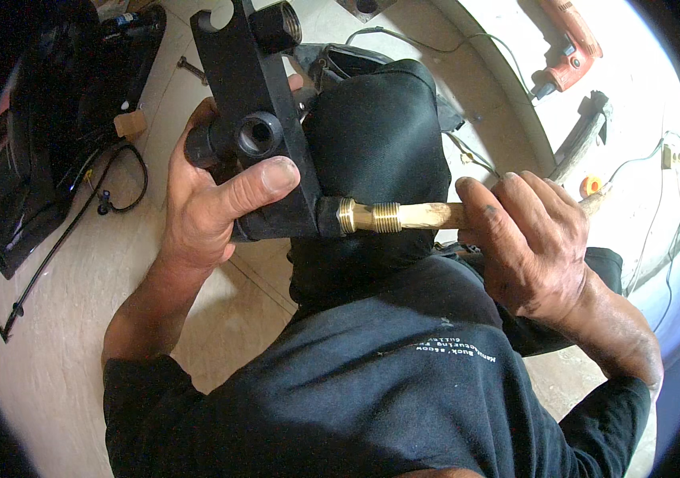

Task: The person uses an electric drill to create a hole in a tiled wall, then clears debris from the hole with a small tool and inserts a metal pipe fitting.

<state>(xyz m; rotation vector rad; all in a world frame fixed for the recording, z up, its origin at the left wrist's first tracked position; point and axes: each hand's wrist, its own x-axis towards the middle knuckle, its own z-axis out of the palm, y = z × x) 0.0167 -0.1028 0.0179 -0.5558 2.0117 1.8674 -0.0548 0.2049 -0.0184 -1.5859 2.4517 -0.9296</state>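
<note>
My left hand [196,209] is wrapped round a black pipe-fitting body [283,95], a flat plate with several round ports and a hooked upper end. The thumb presses across its face, below an open threaded port [258,134]. A brass threaded connector [369,217] lies in line with the port at the body's lower right corner, its left end meeting that port. On the connector's other side is a wooden stick [438,215], its end apparently inside the brass. My right hand [527,243] is closed round this stick, whose far end shows beyond the knuckles.
An orange power drill [575,56] lies at the upper right, with a hammer [587,135] below it. Beside the hammer is an orange tape roll [591,186]. Cables run to a white socket strip [677,155]. A black bag [45,143] and a bolt [192,70] are at left.
</note>
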